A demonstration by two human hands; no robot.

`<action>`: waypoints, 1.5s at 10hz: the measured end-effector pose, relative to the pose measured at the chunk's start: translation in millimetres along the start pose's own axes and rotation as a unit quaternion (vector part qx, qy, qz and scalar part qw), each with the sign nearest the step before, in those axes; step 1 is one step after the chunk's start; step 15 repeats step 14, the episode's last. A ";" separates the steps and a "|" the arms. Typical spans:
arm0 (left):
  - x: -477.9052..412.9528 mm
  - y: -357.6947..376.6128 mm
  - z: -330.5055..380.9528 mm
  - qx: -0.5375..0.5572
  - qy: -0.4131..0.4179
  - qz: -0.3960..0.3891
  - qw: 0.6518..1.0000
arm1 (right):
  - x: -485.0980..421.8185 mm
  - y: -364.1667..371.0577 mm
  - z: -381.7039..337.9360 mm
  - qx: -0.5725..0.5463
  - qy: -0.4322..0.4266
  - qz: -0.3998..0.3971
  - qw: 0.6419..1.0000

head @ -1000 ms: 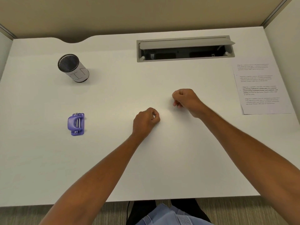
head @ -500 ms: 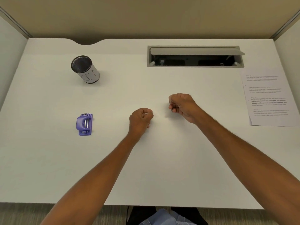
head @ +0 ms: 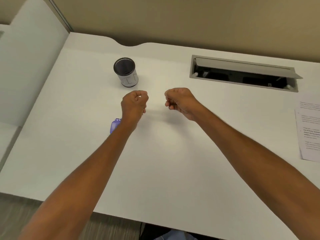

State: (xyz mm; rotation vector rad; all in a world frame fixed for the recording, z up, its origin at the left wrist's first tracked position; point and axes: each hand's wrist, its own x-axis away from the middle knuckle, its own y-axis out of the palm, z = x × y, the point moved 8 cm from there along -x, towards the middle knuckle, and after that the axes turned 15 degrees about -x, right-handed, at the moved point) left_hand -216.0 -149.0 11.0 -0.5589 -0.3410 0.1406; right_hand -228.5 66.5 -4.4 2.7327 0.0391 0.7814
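Both my hands hover over a white desk (head: 166,170) as loose fists that hold nothing. My left hand (head: 134,104) is just in front of a round mesh pen cup (head: 126,72) with a black rim. Under my left wrist lies a small purple hole punch (head: 114,125), mostly hidden by the forearm. My right hand (head: 180,102) is a hand's width to the right of the left one, fingers curled inward.
An open grey cable hatch (head: 244,73) is set into the desk at the back right. A printed sheet of paper (head: 310,130) lies at the right edge. A pale partition panel (head: 32,66) stands along the left side, a tan wall behind.
The view has swung left and both fists have moved left and away from me. My left forearm now covers most of the purple hole punch, and the fists are closer to the pen cup.
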 end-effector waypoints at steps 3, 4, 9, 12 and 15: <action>-73.1 -76.5 20.8 0.013 0.029 0.063 0.998 | -59.5 106.9 -49.5 0.064 -0.042 -0.029 0.997; -95.1 -87.1 23.3 0.007 0.028 0.066 0.997 | -78.3 129.7 -64.0 0.089 -0.054 -0.023 0.994; -145.9 -82.5 11.7 -0.016 -0.010 0.017 1.000 | -125.1 141.0 -79.3 0.180 -0.055 0.068 0.980; -144.1 -80.7 16.3 -0.026 -0.013 0.028 0.999 | -116.1 131.8 -77.9 0.164 -0.047 0.083 0.982; -117.2 -71.2 34.9 0.002 0.004 0.078 0.997 | -85.8 105.8 -77.4 0.117 -0.030 0.097 0.988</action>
